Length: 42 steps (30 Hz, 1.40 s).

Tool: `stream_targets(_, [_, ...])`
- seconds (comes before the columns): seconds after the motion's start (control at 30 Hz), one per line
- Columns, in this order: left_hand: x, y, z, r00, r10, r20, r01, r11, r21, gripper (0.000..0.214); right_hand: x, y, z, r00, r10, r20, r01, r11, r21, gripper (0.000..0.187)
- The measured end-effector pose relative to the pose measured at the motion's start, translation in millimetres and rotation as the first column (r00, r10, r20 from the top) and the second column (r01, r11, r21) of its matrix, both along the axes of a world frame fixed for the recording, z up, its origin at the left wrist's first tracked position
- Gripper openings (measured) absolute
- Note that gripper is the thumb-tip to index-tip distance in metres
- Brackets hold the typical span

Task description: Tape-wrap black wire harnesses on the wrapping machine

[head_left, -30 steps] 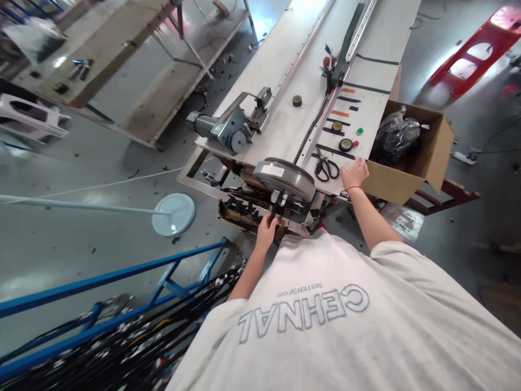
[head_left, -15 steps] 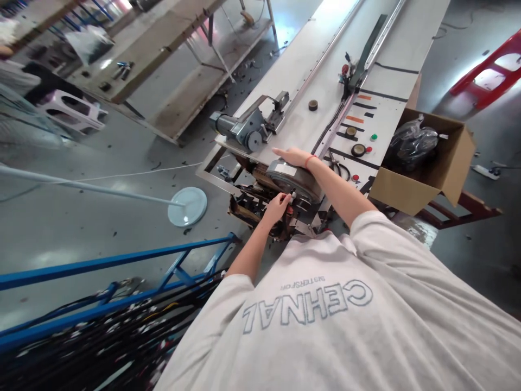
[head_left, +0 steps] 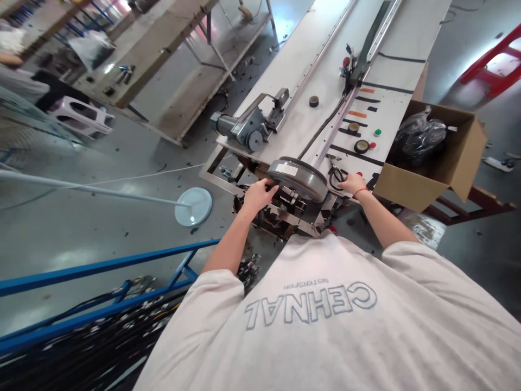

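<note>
My right hand (head_left: 353,184) is at the right side of the bench, its fingers closed on the dark handle loops of a pair of scissors (head_left: 337,176). The blades lie toward the far side on the white surface. My left hand (head_left: 258,196) is beside a round grey wheel (head_left: 303,178) with a white label, at the bench's near end. Its thumb and forefinger are apart; the other fingertips are hidden. Below the wheel sits a metal frame (head_left: 293,218) with dark parts. From behind the wheel a black cable (head_left: 321,130) runs away along the bench.
A motor unit (head_left: 244,132) stands at the bench's left edge. Tape rolls (head_left: 361,146) and coloured buttons lie on the right. A cardboard box (head_left: 423,184) holding bagged black items stands beside the bench. A blue rack (head_left: 122,260) bears many cables at lower left.
My right hand has left the top of the wheel and moved right to the scissors. My left hand has moved left, away from a small fitting at the wheel's near side.
</note>
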State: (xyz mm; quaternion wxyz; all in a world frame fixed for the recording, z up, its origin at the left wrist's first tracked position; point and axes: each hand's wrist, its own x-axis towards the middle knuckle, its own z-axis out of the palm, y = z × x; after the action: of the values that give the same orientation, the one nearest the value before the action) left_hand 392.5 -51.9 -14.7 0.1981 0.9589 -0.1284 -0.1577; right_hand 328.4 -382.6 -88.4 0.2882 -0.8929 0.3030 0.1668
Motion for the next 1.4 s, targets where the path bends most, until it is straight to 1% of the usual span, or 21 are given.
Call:
stream_targets(0.07, [2,3,0.1,1.000,0.000,-0.012,0.000,0.999,-0.038,0.034,-16,-2,10.7,0.995,-0.073,0.062,0.046,0.934,0.353,0.016])
stream_targets(0.13, [1,4,-4.3,1.000,0.008,-0.021,-0.010,0.997,-0.080,0.037,-39,6,27.6,0.971,-0.088,0.223,-0.081,0.755,0.651,0.022])
stream_targets(0.17, [0,4,-7.0,1.000,0.012,-0.025,-0.015,0.995,-0.100,0.038,-52,13,37.1,0.953,-0.050,0.300,-0.202,0.631,0.749,0.028])
stream_targets(0.23, [-1,5,-11.3,0.999,0.023,-0.032,-0.027,0.991,-0.130,0.041,-74,37,54.0,0.916,0.084,0.391,-0.397,0.309,0.864,0.046])
stream_targets(0.3, [-1,5,-12.4,0.999,0.028,-0.040,-0.034,0.988,-0.150,0.042,-83,70,62.0,0.888,0.281,0.365,-0.369,-0.040,0.929,0.070])
stream_targets(0.33, [0,5,-11.6,0.999,0.027,-0.041,-0.032,0.988,-0.150,0.042,-81,89,61.5,0.866,0.378,0.329,-0.285,-0.169,0.944,0.082])
stream_targets(0.4, [0,3,-8.3,0.999,0.014,-0.035,-0.018,0.991,-0.129,0.043,-66,126,52.6,0.827,0.509,0.236,-0.100,-0.280,0.955,0.094])
stream_targets(0.47, [0,0,-5.5,1.000,0.009,0.002,-0.009,0.998,-0.067,0.044,-44,155,38.8,0.847,0.521,0.105,0.010,-0.213,0.977,0.094])
stream_targets(0.57, [3,-5,-8.2,0.990,0.068,0.127,-0.082,0.991,0.110,0.051,-26,172,26.0,0.939,0.341,-0.054,0.035,0.062,0.997,0.080])
stream_targets(0.63, [9,-4,-15.7,0.973,0.139,0.184,-0.176,0.963,0.204,0.056,-36,163,28.8,0.956,0.292,-0.038,-0.009,0.158,0.987,0.075])
stream_targets(0.73, [18,6,-30.8,0.971,0.237,0.037,-0.240,0.956,0.171,0.040,-71,124,45.7,0.925,0.373,0.077,-0.111,0.069,0.991,0.075])
stream_targets(0.77, [18,11,-35.7,0.963,0.242,-0.117,-0.235,0.969,0.076,0.032,-82,108,51.8,0.922,0.371,0.110,-0.137,0.048,0.989,0.075])
stream_targets(0.83, [13,18,-44.8,0.873,0.148,-0.465,-0.259,0.948,-0.183,0.036,-100,76,60.5,0.942,0.307,0.135,-0.169,0.086,0.982,0.076])
stream_targets(0.9, [-1,20,-52.7,0.738,0.003,-0.675,-0.364,0.844,-0.393,0.049,-109,50,61.6,0.974,0.188,0.129,-0.170,0.225,0.959,0.076])
stream_targets(0.97, [-21,15,-59.9,0.662,-0.092,-0.744,-0.504,0.681,-0.532,0.053,-108,33,55.3,0.991,0.081,0.106,-0.132,0.455,0.881,0.074])
stream_targets(1.07, [-50,1,-68.5,0.682,-0.184,-0.708,-0.634,0.335,-0.697,0.034,-97,20,37.2,0.997,0.060,0.049,-0.077,0.859,0.505,0.063])
stream_targets(1.1, [-57,-3,-70.5,0.712,-0.185,-0.677,-0.630,0.256,-0.733,0.034,-91,19,30.3,0.997,0.080,0.015,-0.081,0.942,0.327,0.057])
stream_targets(1.17, [-66,-9,-72.3,0.748,-0.156,-0.646,-0.625,0.163,-0.763,0.036,-78,18,16.9,0.992,0.113,-0.050,-0.111,0.993,0.046,0.046])
stream_targets(1.27, [-64,-12,-69.8,0.664,-0.154,-0.731,-0.725,0.104,-0.681,0.028,-53,17,1.5,0.987,0.155,-0.031,-0.157,0.986,-0.065,0.037])
stream_targets(1.33, [-56,-15,-64.8,0.562,-0.210,-0.800,-0.794,0.136,-0.593,0.024,-31,8,-4.1,0.984,0.162,0.075,-0.156,0.984,-0.080,0.035])
stream_targets(1.4, [-46,-19,-57.5,0.477,-0.281,-0.833,-0.794,0.269,-0.545,0.021,-3,-12,-5.9,0.972,0.133,0.193,-0.110,0.986,-0.128,0.038])
